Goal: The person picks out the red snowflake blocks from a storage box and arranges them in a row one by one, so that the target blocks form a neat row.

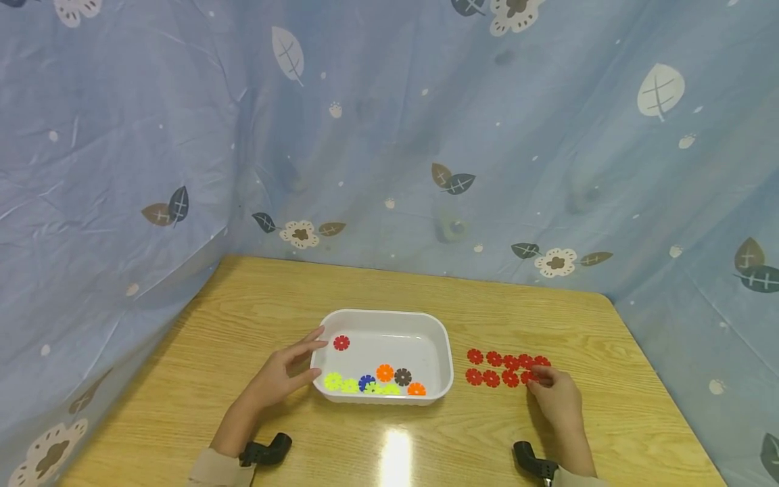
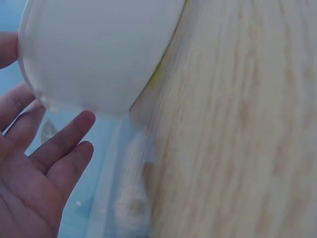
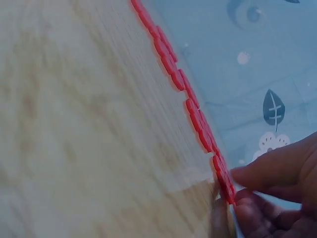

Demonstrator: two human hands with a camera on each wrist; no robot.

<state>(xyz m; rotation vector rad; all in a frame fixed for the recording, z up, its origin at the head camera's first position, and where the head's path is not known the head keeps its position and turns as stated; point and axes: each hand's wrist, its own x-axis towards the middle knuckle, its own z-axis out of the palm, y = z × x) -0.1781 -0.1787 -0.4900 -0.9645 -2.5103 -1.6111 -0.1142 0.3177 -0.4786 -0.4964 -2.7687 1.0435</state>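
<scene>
A white plastic tray [image 1: 389, 323] stands on the wooden table, with several notched plastic snowflake discs inside. My left hand [image 1: 282, 372] is at its left end, fingers spread and loosely bent, the thumb and some fingertips touching the rim and wall. Two rows of red snowflake discs [image 1: 491, 378] lie flat to the right of the tray. At the right end of the nearer row, my right hand [image 1: 556, 399] pinches a red disc [image 3: 224, 178] between thumb and fingers, low against the table. That disc is partly hidden by the fingers in the head view.
Inside the tray, one red disc [image 1: 341, 343] lies at the back left. Yellow [image 1: 333, 381], blue [image 1: 366, 383], orange [image 1: 385, 373] and dark brown [image 1: 403, 377] discs lie towards its front. A patterned blue curtain [image 1: 389, 149] hangs behind the table [image 1: 274, 284] and along its sides.
</scene>
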